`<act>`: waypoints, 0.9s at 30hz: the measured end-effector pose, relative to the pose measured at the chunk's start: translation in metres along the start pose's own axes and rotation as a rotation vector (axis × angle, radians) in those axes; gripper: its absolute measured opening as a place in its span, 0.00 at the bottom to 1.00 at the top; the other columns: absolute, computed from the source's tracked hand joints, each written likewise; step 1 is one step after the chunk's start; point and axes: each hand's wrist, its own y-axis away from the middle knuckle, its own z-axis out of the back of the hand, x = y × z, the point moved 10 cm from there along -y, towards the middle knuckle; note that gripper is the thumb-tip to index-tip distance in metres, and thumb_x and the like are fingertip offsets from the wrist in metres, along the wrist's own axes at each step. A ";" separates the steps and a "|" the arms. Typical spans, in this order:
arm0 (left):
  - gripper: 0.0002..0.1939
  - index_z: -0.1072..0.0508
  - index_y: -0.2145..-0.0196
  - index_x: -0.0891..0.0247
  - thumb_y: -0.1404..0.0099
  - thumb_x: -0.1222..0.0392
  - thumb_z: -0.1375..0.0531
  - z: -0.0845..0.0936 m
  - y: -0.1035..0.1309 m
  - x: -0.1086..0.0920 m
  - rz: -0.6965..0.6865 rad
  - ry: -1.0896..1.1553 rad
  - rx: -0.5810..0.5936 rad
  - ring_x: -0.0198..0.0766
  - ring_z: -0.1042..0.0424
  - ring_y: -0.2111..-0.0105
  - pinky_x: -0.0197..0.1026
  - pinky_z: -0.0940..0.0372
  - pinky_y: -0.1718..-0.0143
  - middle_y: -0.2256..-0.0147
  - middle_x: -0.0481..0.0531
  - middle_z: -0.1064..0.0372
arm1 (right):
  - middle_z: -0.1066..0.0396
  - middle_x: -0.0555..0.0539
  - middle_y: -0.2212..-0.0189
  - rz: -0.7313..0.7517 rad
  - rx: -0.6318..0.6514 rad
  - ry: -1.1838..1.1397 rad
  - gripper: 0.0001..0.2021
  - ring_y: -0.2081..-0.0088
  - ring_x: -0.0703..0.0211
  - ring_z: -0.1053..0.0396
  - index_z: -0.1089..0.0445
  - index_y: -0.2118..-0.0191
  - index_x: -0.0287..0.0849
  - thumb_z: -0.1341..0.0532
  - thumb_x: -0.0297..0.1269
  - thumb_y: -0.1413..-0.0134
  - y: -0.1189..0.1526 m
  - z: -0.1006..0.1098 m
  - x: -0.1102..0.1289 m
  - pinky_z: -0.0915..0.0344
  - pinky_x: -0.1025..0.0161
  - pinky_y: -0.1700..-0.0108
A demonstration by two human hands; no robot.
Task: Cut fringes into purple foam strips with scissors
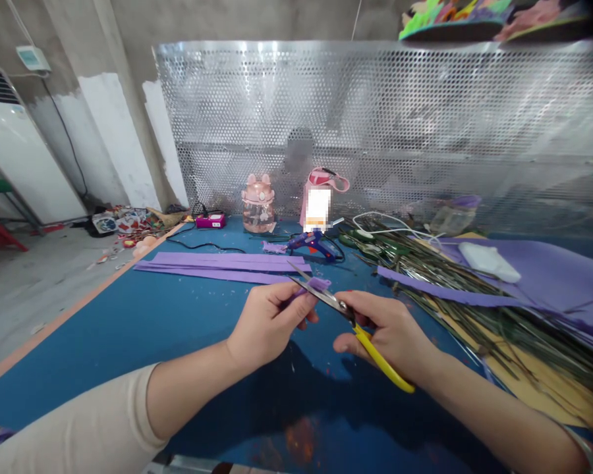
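Observation:
My left hand (271, 322) pinches a small purple piece (319, 284) whose fringed end sticks out past the fingertips. Yellow-handled scissors (383, 359) are held in my right hand (388, 329), their blades parted and pointing left, beside the purple piece and over my left fingertips. Several long purple strips (222, 263) lie flat on the blue table (143, 329) behind my left hand. A blue glue gun (316, 245) rests behind the scissors, with a small purple scrap (274, 247) to its left.
Green stems (454, 303) lie along the right side, with a purple strip (445, 292), purple sheet (558, 270) and white block (489, 261). A pink bottle (258, 207), another bottle (309, 207) and a magenta power socket (210, 220) stand near the perforated metal panel (375, 112).

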 end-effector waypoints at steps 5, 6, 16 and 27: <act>0.13 0.28 0.73 0.66 0.37 0.55 0.45 -0.001 -0.001 0.000 0.006 0.012 0.015 0.27 0.36 0.78 0.30 0.39 0.76 0.77 0.47 0.31 | 0.39 0.51 0.79 -0.006 0.016 0.023 0.25 0.79 0.64 0.45 0.30 0.66 0.39 0.45 0.60 0.49 0.000 0.001 -0.001 0.45 0.68 0.77; 0.13 0.28 0.72 0.66 0.37 0.54 0.45 -0.001 -0.001 0.001 0.017 0.020 0.019 0.28 0.36 0.78 0.31 0.39 0.75 0.77 0.48 0.31 | 0.39 0.51 0.79 -0.012 0.019 0.027 0.24 0.79 0.65 0.46 0.30 0.66 0.39 0.44 0.59 0.49 0.000 0.001 -0.002 0.45 0.68 0.78; 0.12 0.29 0.70 0.66 0.37 0.55 0.45 0.002 -0.003 0.005 0.050 0.028 -0.007 0.29 0.36 0.77 0.32 0.39 0.74 0.76 0.48 0.32 | 0.40 0.51 0.77 -0.092 0.062 0.049 0.26 0.77 0.62 0.43 0.33 0.61 0.40 0.45 0.61 0.50 0.000 -0.003 -0.011 0.41 0.67 0.75; 0.11 0.29 0.71 0.66 0.37 0.56 0.45 0.004 -0.003 0.009 0.034 0.068 -0.046 0.30 0.37 0.77 0.33 0.39 0.75 0.76 0.49 0.32 | 0.36 0.46 0.67 -0.048 0.102 -0.023 0.31 0.69 0.56 0.37 0.38 0.55 0.41 0.45 0.64 0.54 -0.003 -0.007 -0.004 0.36 0.61 0.67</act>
